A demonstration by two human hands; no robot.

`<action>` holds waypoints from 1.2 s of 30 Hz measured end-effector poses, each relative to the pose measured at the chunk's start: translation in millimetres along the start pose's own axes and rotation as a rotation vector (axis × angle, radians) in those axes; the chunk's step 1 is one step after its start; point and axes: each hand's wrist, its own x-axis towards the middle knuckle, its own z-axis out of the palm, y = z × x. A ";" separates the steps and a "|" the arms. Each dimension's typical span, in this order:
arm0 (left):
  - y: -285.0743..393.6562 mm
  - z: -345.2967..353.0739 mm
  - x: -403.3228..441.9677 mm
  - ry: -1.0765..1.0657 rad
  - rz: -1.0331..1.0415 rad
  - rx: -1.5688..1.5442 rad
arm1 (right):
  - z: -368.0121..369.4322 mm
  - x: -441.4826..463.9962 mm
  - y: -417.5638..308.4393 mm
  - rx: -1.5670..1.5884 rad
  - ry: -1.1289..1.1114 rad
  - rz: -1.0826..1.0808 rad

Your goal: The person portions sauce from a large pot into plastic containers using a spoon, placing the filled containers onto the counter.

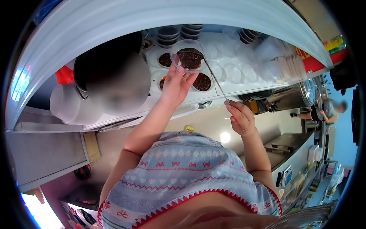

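My left hand (176,84) holds up a shallow, clear plastic tub (174,49) by its near side, tilted toward me. Dark brown, glossy, chocolate-looking filling (190,58) covers much of its inside. Between the fingertips of my right hand (241,117) is a long, thin spatula-like tool (215,79). Brown smears coat its far part, and its tip reaches the filling at the tub's right side. Just below the tub, a round filled tub (202,82) stands on the white worktop (155,84). Another filled tub (164,60) is left of the held one, and a third is partly hidden by my wrist.
Stacked dark-filled tubs (167,36) stand at the back. Several clear round tubs (233,72) and plastic bags (268,53) lie to the right. A large dark pot (110,57) and white bucket (65,101) occupy the left. Another person (331,112) stands far right.
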 end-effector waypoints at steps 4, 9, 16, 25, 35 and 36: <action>-0.7 -2.2 -0.2 0.005 -0.002 0.001 | 0.5 2.1 6.5 0.000 0.047 0.002; -1.4 -3.0 -2.2 0.022 -0.016 0.000 | 6.3 6.4 11.0 0.000 -0.011 0.010; 5.2 11.5 7.2 0.135 -0.047 0.004 | 4.1 14.7 10.0 0.062 0.083 0.026; -7.6 -2.3 17.0 0.185 -0.027 -0.111 | 11.6 21.3 7.9 0.017 -0.025 0.009; -1.4 -3.3 14.0 0.249 -0.056 -0.083 | 14.6 22.2 11.4 0.044 0.028 0.013; -3.9 -4.8 10.3 0.256 -0.064 -0.085 | 18.1 20.5 14.8 0.046 -0.033 0.055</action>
